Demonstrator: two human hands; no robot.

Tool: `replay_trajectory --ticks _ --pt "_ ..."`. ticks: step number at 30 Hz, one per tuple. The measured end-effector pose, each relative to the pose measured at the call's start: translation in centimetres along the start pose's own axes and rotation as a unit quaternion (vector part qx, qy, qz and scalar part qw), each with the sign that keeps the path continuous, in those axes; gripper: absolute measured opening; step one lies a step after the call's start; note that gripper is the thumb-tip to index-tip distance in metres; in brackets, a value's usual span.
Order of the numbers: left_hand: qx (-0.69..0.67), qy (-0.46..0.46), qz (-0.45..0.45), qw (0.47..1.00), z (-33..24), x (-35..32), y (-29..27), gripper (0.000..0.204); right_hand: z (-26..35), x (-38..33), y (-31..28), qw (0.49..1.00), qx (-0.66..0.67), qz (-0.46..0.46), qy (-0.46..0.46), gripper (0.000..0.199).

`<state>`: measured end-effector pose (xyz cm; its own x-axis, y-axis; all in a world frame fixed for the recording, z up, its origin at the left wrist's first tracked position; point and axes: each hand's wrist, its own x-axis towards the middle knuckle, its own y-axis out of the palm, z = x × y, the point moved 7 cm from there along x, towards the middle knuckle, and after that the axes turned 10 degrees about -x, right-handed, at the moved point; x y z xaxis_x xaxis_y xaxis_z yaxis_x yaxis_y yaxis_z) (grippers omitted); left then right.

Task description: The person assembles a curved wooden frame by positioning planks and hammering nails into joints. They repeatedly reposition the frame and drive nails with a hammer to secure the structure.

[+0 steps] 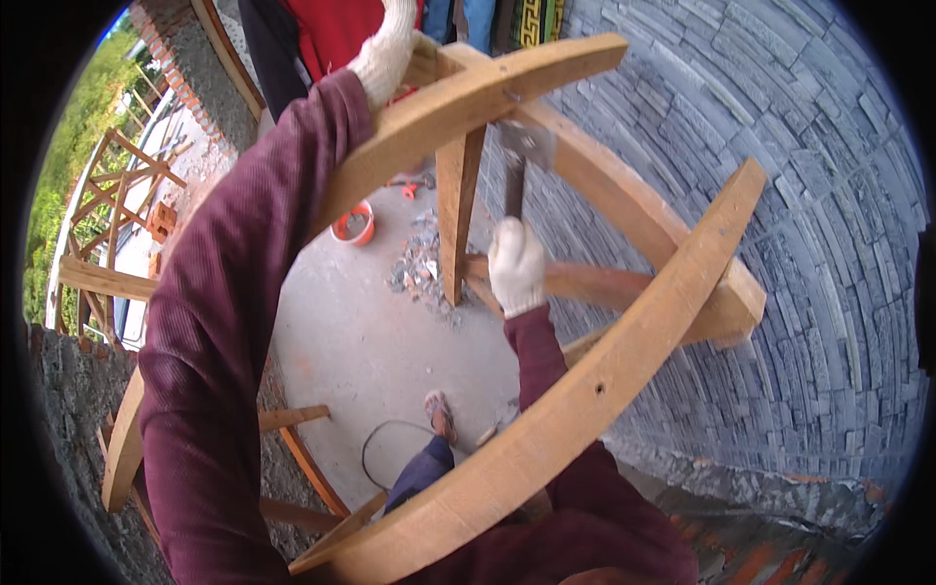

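My right hand (517, 261), in a white knit glove, is closed round the dark handle of a short striking tool (515, 180). Its broad grey metal head is blurred, so hammer or hatchet is unclear. That head is beside the joint where a curved wooden beam (439, 112) meets an upright post (455, 210) and a slanting timber (609, 180). My left arm stretches up along the curved beam. At its end, my gloved left hand (383, 58) is near the beam's far side, its fingers partly out of frame or hidden. A nearer curved beam (575, 414) crosses below my right forearm.
Grey stone cladding (780, 244) covers the right-hand wall. Rubble (424, 263) lies on the concrete floor beside an orange bucket (353, 224). Someone in a red top (336, 34) stands beyond the frame. More timber framing (112, 200) stands left, and a cable (370, 444) curls by a foot.
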<state>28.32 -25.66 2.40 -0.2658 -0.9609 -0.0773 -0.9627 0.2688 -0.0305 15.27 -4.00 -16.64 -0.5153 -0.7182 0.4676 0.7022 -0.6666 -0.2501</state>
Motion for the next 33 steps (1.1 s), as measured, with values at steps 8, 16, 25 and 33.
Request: replay_trajectory --ticks 8,16,25,33 --pt "-0.061 -0.02 0.131 0.989 1.5 2.0 -0.6 0.121 4.3 2.1 -1.6 0.99 -0.066 -0.077 -0.094 0.036" --pt "-0.02 0.052 0.119 0.991 -0.1 -2.3 1.8 0.128 9.2 2.3 -6.3 0.857 0.424 -0.19 -0.223 0.056" --pt "-0.026 0.014 0.072 0.997 -1.0 -1.1 1.5 0.126 4.0 1.2 -2.9 0.993 0.0 -0.103 -0.049 0.041" --pt "-0.035 0.031 0.085 0.995 -0.6 0.2 1.2 0.124 9.0 3.9 -7.1 0.852 0.484 -0.062 -0.19 0.055"
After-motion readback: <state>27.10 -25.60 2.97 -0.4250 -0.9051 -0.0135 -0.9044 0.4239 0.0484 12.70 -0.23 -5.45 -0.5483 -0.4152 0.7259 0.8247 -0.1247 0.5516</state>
